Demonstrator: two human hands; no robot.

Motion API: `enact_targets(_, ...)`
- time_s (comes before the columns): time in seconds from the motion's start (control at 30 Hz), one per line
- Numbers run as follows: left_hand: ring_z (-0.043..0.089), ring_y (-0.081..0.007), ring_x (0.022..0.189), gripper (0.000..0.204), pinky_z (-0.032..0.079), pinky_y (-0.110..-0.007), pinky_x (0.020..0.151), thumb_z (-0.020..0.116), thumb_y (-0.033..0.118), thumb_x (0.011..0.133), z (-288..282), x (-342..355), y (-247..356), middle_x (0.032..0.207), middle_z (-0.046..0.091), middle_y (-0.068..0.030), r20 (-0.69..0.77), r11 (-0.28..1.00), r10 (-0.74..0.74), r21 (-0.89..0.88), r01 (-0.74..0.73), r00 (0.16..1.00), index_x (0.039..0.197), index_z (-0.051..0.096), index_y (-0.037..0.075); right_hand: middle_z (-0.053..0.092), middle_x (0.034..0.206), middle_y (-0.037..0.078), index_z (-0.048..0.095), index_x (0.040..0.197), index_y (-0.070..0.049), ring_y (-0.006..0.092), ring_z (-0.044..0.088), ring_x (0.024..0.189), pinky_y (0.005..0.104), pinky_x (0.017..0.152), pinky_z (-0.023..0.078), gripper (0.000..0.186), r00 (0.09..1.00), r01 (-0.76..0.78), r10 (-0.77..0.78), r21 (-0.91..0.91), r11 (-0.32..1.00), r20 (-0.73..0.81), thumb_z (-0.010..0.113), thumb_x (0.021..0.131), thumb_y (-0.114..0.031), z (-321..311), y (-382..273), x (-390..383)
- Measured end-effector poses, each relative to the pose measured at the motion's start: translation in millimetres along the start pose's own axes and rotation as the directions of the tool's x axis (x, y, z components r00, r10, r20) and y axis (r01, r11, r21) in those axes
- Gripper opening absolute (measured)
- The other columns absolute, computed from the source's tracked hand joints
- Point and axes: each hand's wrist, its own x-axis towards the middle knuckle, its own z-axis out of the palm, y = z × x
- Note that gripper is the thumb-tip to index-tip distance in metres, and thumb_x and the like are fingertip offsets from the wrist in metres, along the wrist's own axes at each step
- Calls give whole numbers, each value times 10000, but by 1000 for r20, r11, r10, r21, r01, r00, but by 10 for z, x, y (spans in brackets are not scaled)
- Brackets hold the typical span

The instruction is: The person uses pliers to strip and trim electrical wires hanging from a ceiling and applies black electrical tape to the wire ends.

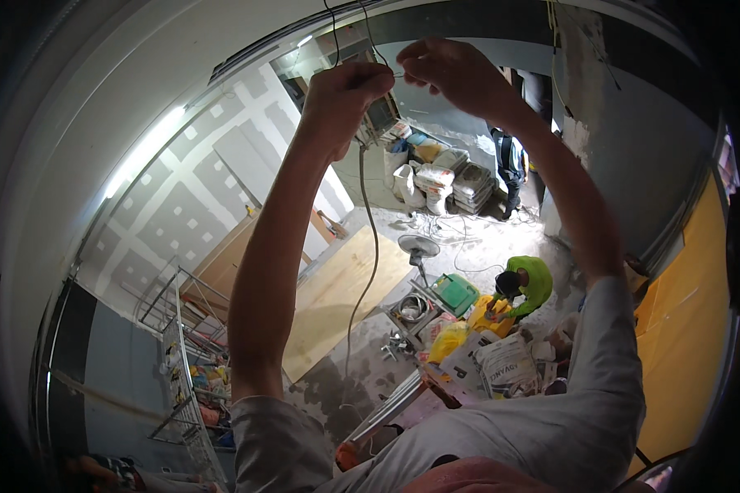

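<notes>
Both my arms are raised overhead. My left hand point(349, 90) is closed, thumb and fingers pinched on a thin dark wire point(335, 37) that comes down from above. A second dark wire point(372, 37) hangs between my hands. My right hand point(448, 72) is beside it, fingers curled inward. A short thin strand spans the gap from the left fingertips toward the right fingers; its end is hidden. Below my left hand a grey cable point(376, 238) hangs down in a long curve toward the floor.
Below are a ladder point(390, 404), a metal scaffold frame point(185, 378), a plywood sheet point(345, 287) and a standing fan point(419, 246). A person in a bright green top point(536, 283) bends over a yellow container point(489, 316). Stacked sacks point(473, 185) and another person point(511, 164) are farther off.
</notes>
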Motion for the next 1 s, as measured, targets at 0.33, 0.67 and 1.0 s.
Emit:
enact_targets(0.33,388,-45,623,243,332,-230,582,733,82,899,54,-3,43,762,565,34,-3,995,-44,-86,44,999,1088,699,-68,659,966,39,699,981,-142,230,644,883,377,766,524,208,601,363,-775,-797,482,-195,789,796,-177,213,85,-209)
enact_targets(0.67,394,-40,617,252,330,-218,577,744,88,891,55,5,18,762,564,36,-23,991,-44,-129,41,999,1086,701,-65,639,991,65,679,1004,-111,261,612,940,396,850,509,258,599,372,-794,-841,392,-105,762,761,-115,233,70,-151)
enact_targets(1.0,526,-59,701,187,420,-222,654,747,63,873,46,16,-110,831,682,-18,-36,985,-10,-170,3,999,1043,723,-13,700,906,86,720,966,-89,279,630,858,393,798,514,114,716,342,-672,-745,572,-187,716,865,-142,252,69,-144)
